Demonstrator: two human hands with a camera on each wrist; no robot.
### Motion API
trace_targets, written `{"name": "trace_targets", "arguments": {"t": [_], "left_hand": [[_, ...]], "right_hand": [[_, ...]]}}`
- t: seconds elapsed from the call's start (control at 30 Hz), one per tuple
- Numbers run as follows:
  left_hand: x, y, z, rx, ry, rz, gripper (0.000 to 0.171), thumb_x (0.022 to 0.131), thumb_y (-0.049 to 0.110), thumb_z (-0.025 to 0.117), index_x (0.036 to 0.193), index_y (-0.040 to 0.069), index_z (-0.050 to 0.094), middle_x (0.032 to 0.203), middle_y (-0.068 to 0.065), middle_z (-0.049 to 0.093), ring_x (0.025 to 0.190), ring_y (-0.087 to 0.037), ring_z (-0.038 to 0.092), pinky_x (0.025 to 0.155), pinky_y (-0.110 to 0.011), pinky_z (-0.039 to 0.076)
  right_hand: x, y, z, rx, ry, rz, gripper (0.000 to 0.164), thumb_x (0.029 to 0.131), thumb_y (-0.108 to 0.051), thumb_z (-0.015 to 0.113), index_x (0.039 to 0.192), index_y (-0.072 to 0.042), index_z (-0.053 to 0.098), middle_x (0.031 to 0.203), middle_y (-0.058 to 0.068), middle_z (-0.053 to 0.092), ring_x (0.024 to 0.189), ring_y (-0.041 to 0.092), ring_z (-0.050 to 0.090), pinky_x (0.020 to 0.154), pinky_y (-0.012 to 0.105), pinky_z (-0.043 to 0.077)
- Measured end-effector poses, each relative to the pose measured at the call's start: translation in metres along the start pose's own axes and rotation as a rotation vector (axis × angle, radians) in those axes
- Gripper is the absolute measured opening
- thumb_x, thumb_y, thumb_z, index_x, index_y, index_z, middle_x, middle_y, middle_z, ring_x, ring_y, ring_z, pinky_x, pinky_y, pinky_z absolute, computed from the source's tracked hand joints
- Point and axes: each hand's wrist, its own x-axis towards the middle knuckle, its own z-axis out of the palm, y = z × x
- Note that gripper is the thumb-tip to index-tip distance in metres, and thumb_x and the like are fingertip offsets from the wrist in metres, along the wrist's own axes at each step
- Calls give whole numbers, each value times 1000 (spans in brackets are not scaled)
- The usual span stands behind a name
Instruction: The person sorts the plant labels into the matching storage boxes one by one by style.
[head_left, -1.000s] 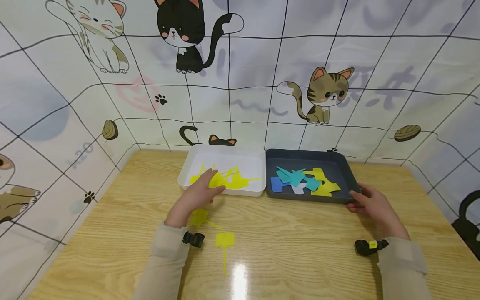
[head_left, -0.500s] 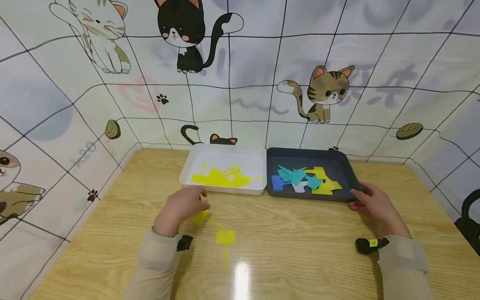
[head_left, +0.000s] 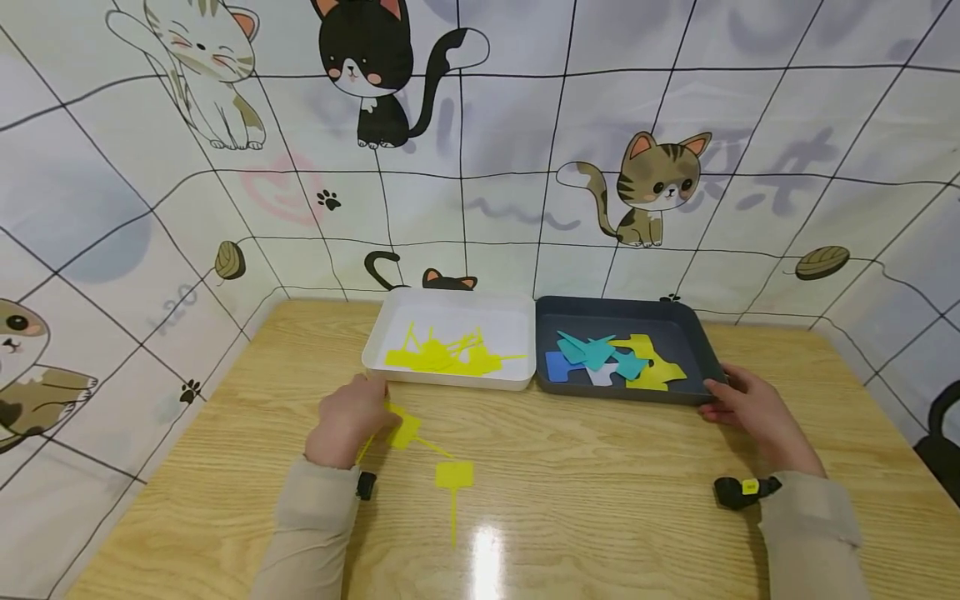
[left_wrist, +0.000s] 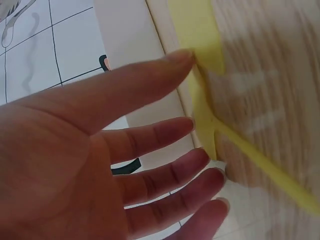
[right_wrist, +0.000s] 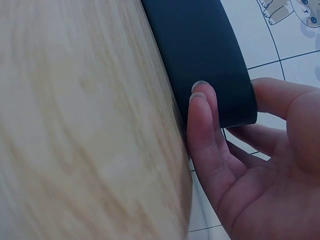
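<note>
At the table's left, my left hand is over a yellow T-shaped plant tag. In the left wrist view its thumb and fingertips pinch the tag's flat head, which tilts up from the wood, while the thin stem slants away. Beside that hand lies a second yellow tag, and a third yellow tag lies nearer the front. My right hand grips the front right corner of the dark grey tray, thumb over the rim and fingers along the outer wall.
A white tray stands against the dark one and holds a pile of yellow tags. In the dark tray lie turquoise pieces, a blue piece, a pale piece and yellow pieces. A cat-print cloth rises behind.
My left hand has drawn back from over the white tray, down and left, onto a yellow tag on the table. The right hand has stayed at the dark tray's corner.
</note>
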Motion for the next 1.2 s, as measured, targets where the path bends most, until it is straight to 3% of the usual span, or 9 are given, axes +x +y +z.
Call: {"name": "trace_targets", "arguments": {"t": [0.23, 0.63, 0.87, 1.03, 1.2], "left_hand": [[2, -1, 3, -53, -17, 18, 30, 75, 23, 73, 93, 10, 52, 81, -6, 51, 68, -22, 49, 54, -34, 38], [5, -5, 5, -77, -27, 56, 28, 74, 19, 72, 94, 11, 53, 88, -7, 49, 69, -22, 49, 56, -33, 39], [10, -10, 5, -224, -88, 137, 14, 83, 17, 65, 90, 12, 54, 76, -3, 53, 60, -18, 48, 52, -28, 38], [14, -11, 2, -294, -133, 192, 13, 91, 24, 55, 96, 13, 58, 75, -1, 51, 62, -16, 46, 58, -28, 39], [16, -7, -2, -341, -101, 255, 20, 94, 26, 48, 89, 10, 59, 69, 0, 45, 60, -15, 42, 59, -28, 36]], "right_hand": [[2, 0, -1, 27, 8, 4, 75, 96, -39, 42, 147, -1, 2, 143, 32, 20, 80, 9, 65, 74, 26, 54], [3, 1, 0, 10, 8, 19, 77, 95, -42, 43, 147, -3, 2, 142, 32, 21, 80, 10, 65, 73, 26, 54], [3, 0, 1, -7, 22, 26, 76, 96, -42, 42, 147, -3, 2, 141, 33, 22, 79, 10, 65, 72, 26, 54], [1, -1, 0, -10, 3, 22, 78, 95, -44, 42, 147, -3, -1, 142, 34, 20, 81, 10, 65, 73, 26, 54], [2, 0, 0, -1, 3, 22, 79, 95, -44, 42, 147, -3, -1, 141, 33, 23, 81, 11, 66, 73, 27, 54]]}}
